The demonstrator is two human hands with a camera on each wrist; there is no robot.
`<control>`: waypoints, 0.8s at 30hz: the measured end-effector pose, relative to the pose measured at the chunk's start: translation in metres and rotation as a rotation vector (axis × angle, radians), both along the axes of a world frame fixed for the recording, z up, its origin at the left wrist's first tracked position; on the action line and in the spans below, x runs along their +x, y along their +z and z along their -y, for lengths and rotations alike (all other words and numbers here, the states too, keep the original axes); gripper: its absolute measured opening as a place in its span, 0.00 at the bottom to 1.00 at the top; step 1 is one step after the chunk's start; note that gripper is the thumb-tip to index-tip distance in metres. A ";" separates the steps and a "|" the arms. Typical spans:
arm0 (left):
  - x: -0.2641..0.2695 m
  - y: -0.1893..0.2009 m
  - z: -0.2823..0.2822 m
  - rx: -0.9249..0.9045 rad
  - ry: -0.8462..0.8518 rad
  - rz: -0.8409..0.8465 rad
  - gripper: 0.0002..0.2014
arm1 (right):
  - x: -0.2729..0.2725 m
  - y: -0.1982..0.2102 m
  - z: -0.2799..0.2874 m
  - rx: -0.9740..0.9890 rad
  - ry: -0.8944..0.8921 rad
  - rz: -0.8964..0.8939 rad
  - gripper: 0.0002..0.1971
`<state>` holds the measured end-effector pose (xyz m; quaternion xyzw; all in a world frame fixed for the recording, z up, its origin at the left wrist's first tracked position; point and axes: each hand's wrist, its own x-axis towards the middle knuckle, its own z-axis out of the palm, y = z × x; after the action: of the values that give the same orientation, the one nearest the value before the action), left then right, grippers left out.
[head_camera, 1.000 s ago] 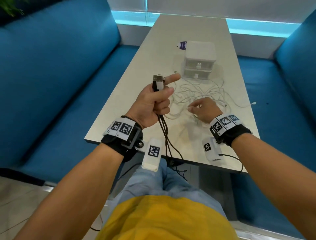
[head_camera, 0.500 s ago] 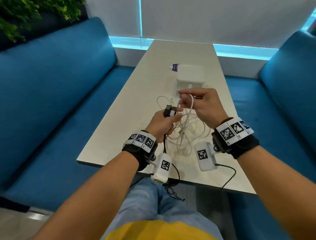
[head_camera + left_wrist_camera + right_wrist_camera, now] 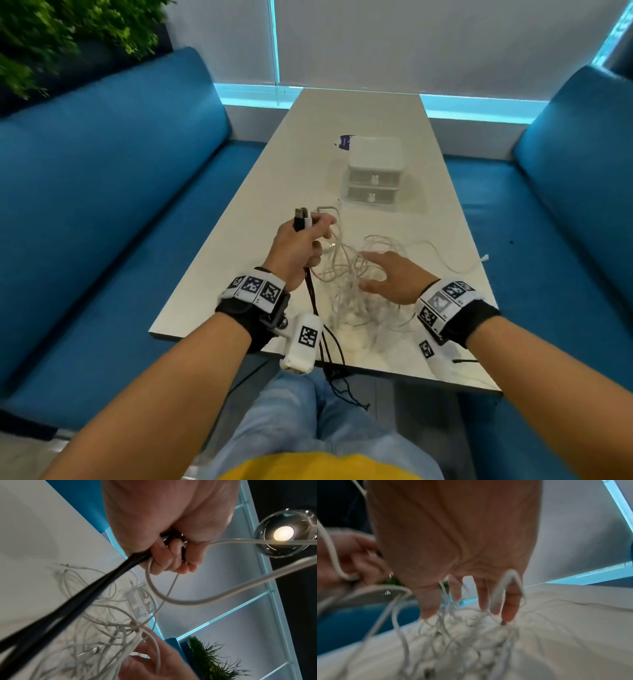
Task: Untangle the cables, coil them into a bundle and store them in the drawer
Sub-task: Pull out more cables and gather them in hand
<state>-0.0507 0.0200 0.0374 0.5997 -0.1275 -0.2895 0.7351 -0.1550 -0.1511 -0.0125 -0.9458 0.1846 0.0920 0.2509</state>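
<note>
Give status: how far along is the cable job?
Early. Done: left hand grips plug ends and black cables. In hand: right hand, fingers spread, is in the white tangle. Left: untangling, coiling, storing; both drawers are closed.

Soft, even light with cyan strips glowing along the window base; a globe lamp flares above the fist. Both wrist views smear, perhaps from motion, and edges bow.

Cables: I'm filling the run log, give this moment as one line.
stage: untangling | left hand: grips black cables, plug ends | right hand: open in white cable tangle | drawers: closed
</note>
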 end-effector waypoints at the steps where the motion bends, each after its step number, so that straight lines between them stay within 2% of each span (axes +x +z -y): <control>1: 0.002 0.002 -0.002 -0.028 0.008 0.004 0.05 | 0.002 -0.002 0.003 -0.037 -0.020 -0.026 0.37; 5: 0.009 0.007 -0.010 -0.151 -0.005 0.004 0.06 | 0.013 0.011 0.013 -0.071 -0.104 -0.035 0.45; 8: 0.008 0.010 -0.011 -0.222 -0.075 0.011 0.07 | 0.016 0.030 0.001 -0.278 -0.060 0.113 0.53; 10: 0.004 0.012 -0.009 -0.272 -0.130 0.005 0.08 | 0.018 0.042 -0.014 -0.340 0.026 0.264 0.46; 13: -0.001 0.011 -0.004 -0.298 -0.184 0.003 0.06 | 0.025 0.054 -0.028 -0.205 0.081 0.308 0.14; 14: -0.001 0.011 -0.002 -0.277 -0.187 0.031 0.08 | 0.028 0.056 -0.028 -0.154 0.076 0.306 0.07; 17: -0.002 0.011 0.002 -0.107 -0.135 0.162 0.31 | 0.030 0.060 -0.020 -0.108 0.069 0.381 0.06; 19: 0.000 0.010 0.006 -0.047 -0.084 0.151 0.38 | 0.028 0.066 -0.017 -0.019 0.031 0.448 0.07; 21: 0.000 0.009 0.011 -0.013 -0.077 0.085 0.36 | 0.024 0.073 -0.016 0.118 -0.024 0.522 0.07; 24: 0.000 0.004 0.020 0.070 -0.144 0.103 0.17 | 0.021 0.082 -0.016 0.271 0.013 0.610 0.06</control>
<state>-0.0512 0.0001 0.0411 0.6283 -0.1978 -0.3148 0.6834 -0.1338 -0.1348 0.0692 -0.8889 0.0812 -0.1702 0.4175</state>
